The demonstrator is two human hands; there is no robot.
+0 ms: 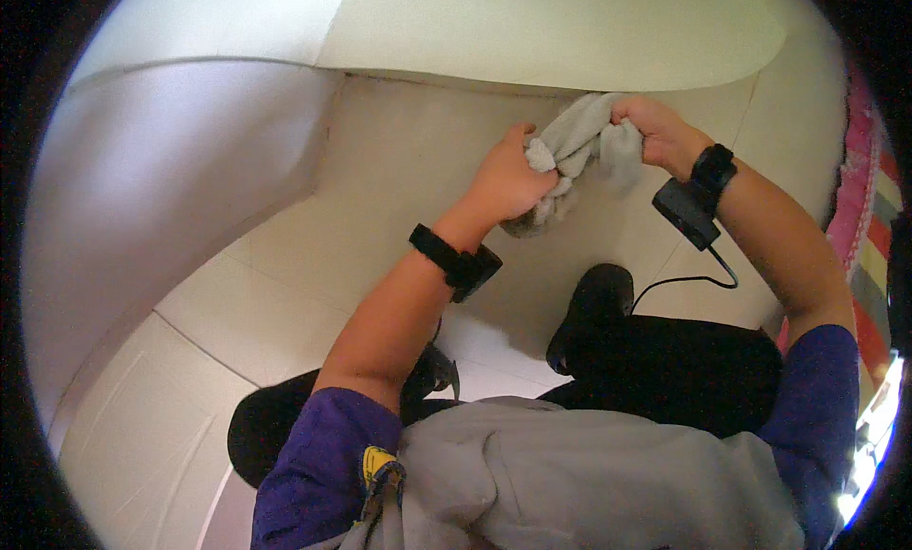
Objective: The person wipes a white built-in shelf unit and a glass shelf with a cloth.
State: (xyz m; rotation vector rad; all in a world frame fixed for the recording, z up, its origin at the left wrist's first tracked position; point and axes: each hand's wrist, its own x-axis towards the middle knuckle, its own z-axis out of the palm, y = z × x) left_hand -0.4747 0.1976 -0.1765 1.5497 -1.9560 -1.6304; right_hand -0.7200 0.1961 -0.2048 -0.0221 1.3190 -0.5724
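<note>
A bunched, light grey cloth (576, 137) hangs between my two hands, above the pale floor near the base of the wall. My left hand (510, 177) is closed round its lower left part, with the thumb pointing up and a lump of cloth showing beside it. Gripping the upper right end of the cloth is my right hand (655, 130), its fingers curled in. A loose fold dangles just left of the right hand, and another bit droops below the left. Some of the fingers are hidden by the cloth.
White walls (190, 132) meet in a corner at the left and far side. Tiled floor (285, 265) spreads below. A black shoe (597, 308) rests near my hands. Pink and striped fabric (860, 199) hangs along the right edge. A black cable (684, 280) runs from the right wrist device.
</note>
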